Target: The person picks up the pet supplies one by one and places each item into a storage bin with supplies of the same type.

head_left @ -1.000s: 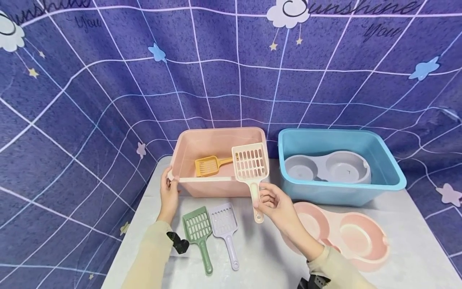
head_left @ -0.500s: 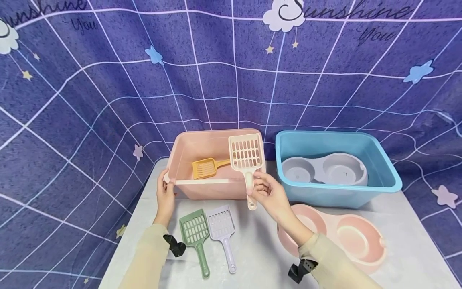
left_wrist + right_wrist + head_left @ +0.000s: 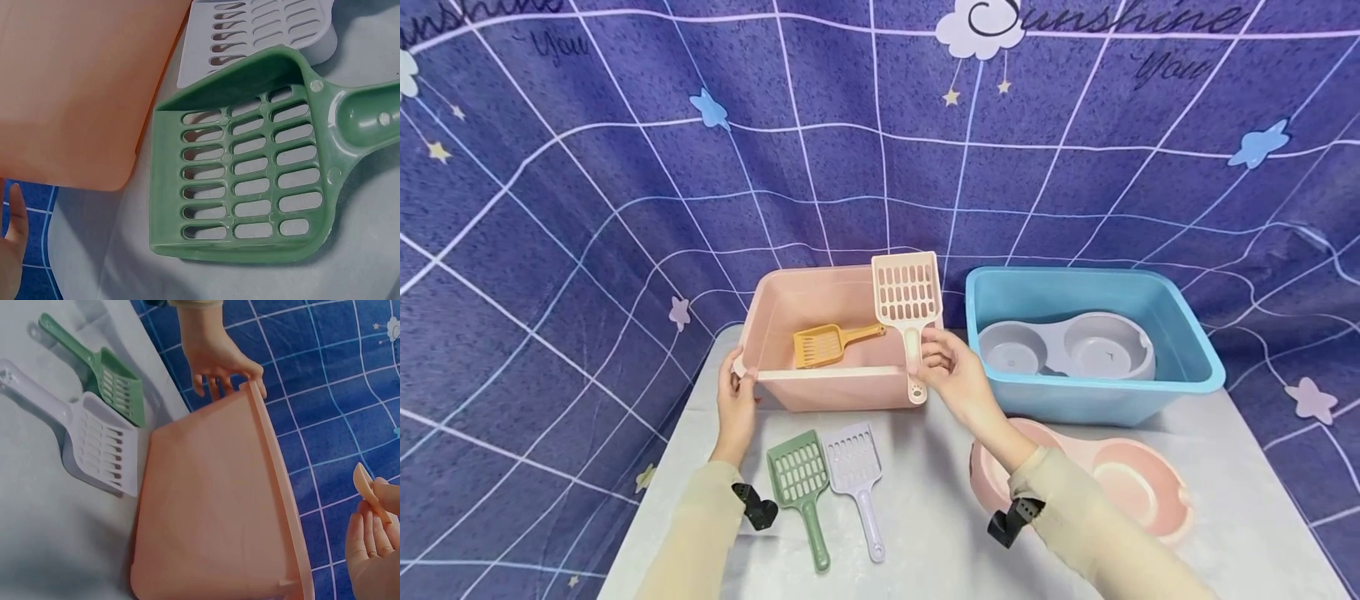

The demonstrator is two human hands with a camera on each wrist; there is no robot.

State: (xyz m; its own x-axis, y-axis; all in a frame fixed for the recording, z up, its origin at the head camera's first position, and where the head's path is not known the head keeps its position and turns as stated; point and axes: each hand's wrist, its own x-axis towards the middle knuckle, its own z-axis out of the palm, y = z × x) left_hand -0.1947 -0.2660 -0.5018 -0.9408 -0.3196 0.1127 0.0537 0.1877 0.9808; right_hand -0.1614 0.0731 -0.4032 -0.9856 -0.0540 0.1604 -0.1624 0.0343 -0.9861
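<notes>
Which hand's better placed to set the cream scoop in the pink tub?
Likely right: the right hand holds the cream scoop by its handle, toward the right end of the pink tub in the head view. The left hand grips the tub's near left corner.

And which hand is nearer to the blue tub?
Right: the right hand, holding the cream scoop, is close beside the blue tub; the left hand is farther left, gripping the pink tub.
</notes>
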